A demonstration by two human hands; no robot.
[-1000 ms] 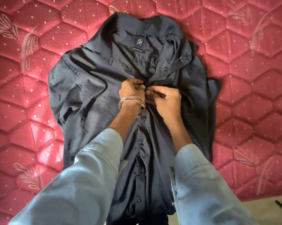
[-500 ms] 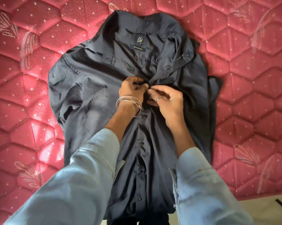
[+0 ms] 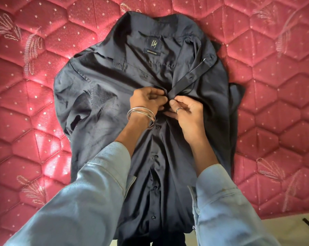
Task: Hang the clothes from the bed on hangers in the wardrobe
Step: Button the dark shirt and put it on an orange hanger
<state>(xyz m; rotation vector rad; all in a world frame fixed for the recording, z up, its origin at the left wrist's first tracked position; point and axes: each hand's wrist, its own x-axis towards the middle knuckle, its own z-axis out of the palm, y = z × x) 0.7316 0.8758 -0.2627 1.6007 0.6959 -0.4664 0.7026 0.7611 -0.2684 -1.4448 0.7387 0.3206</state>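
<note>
Red quilted bed (image 3: 274,121) fills the view, with one dark navy shirt (image 3: 100,107) spread flat on it, collar away from the person, front side up. Lower placket (image 3: 154,157) looks buttoned; the top near the collar (image 3: 191,75) lies open, with the inside label (image 3: 153,47) showing. Both arms in light blue sleeves (image 3: 100,183) reach in over the hem. Left hand (image 3: 146,101), with bangles (image 3: 141,115) at the wrist, pinches the placket edge at chest height; right hand (image 3: 187,110), with a ring (image 3: 179,109), pinches the opposite edge, fingertips nearly touching the left's. Can't tell if the button is going in or coming out. Progress judgement: early. Shirt is on the bed, no hanger or wardrobe in view. Left: finish the button work, fit a hanger, carry to the wardrobe, hang. Other clothes, if any, are out of view.
</note>
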